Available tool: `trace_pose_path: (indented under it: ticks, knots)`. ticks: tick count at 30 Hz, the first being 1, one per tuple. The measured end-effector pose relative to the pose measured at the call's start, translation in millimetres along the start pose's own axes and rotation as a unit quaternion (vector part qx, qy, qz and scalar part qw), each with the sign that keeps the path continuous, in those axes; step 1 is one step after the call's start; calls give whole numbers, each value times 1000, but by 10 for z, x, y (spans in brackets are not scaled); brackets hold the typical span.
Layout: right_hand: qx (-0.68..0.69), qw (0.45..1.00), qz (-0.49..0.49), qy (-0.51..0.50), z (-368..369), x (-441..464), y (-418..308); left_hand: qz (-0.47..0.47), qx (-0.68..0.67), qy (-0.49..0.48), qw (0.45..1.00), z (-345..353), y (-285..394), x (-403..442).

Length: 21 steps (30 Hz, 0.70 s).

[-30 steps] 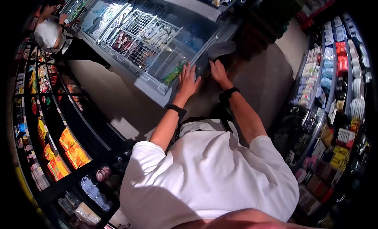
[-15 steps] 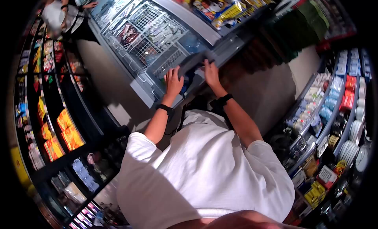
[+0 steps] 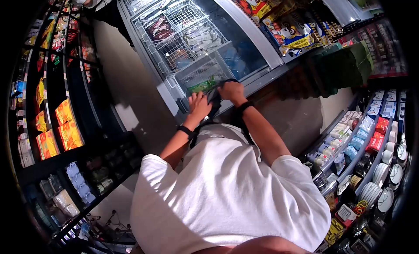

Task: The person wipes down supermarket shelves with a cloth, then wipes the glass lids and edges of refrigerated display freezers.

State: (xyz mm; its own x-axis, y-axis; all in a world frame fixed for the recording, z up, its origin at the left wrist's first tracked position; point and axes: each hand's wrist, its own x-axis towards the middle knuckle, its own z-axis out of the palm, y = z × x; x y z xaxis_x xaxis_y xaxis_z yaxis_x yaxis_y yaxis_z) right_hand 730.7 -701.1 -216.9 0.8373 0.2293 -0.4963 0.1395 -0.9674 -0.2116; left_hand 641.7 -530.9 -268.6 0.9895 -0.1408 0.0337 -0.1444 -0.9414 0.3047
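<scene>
Both hands are close together at the near end of a glass-topped freezer (image 3: pixel 266 70). My right hand (image 3: pixel 232 92) is closed on the edge of a dark, soft item like a cloth or bag (image 3: pixel 214 100), whose exact kind I cannot make out. Just to its left, my left hand (image 3: pixel 200 106) has its fingers stretched apart beside the dark item; whether the thumb touches it is hidden. Beyond my fingertips, a green package (image 3: pixel 203 86) lies in the freezer's nearest basket (image 3: pixel 198 71).
Wire baskets (image 3: pixel 185 14) of packaged goods fill the freezer. Colourful snack bags (image 3: pixel 286 29) sit beyond it. Shelves with orange packs (image 3: pixel 70 127) stand on the left, shelves with stacked plates (image 3: pixel 371 193) on the right. Another person (image 3: pixel 98 1) is at the far left.
The dark item, raised and spread between my hands earlier, is now lower and bunched. My right hand has turned knuckles up. The view has shifted, and the other person shows less.
</scene>
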Motion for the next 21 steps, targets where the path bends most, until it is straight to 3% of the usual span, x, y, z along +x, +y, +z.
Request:
trace_pose_path:
  ticks: [2, 4, 6, 7, 8, 9, 11, 13, 14, 16, 17, 19, 20, 21]
  knots:
    - [-135, 987, -75, -49, 223, 82, -408, -37, 44, -83, 995, -269, -134, -178]
    - [-133, 985, -52, -93, 406, 111, -894, -76, 58, -177, 980, -428, -317, -301]
    - [-163, 970, -166, -72, 659, 130, -1144, -153, -73, -237, 957, -461, -494, -417]
    - [-164, 970, -166, -65, 732, 140, -1202, -149, -71, -251, 954, -446, -532, -492]
    - [-159, 970, -182, 36, 818, 86, -1141, -131, -169, -181, 960, -418, -531, -583]
    - [-119, 979, -162, 41, 672, 40, -1073, -110, -267, -104, 952, -363, -526, -607]
    - [-81, 987, -128, 48, 578, 108, -804, -44, -271, -93, 957, -247, -422, -551]
    - [-51, 965, -175, 188, 749, 200, -542, 64, -262, -49, 962, -80, -250, -442]
    - [-56, 966, -176, 180, 816, 286, -464, 58, -270, -50, 960, 28, -168, -315]
    - [-67, 965, -101, 233, 920, 348, -393, 124, -40, -84, 988, 20, 82, -70]
    - [-61, 975, -49, 206, 881, 465, -343, 125, -45, -86, 987, 95, 162, 50]
    - [-26, 970, -42, 237, 766, 664, -61, 55, -249, -14, 967, 285, 215, 349]
    - [13, 964, -38, 263, 754, 711, 70, 88, -320, 42, 942, 400, 210, 476]
    - [48, 968, -19, 245, 638, 749, 156, 150, -202, 20, 968, 533, 203, 679]
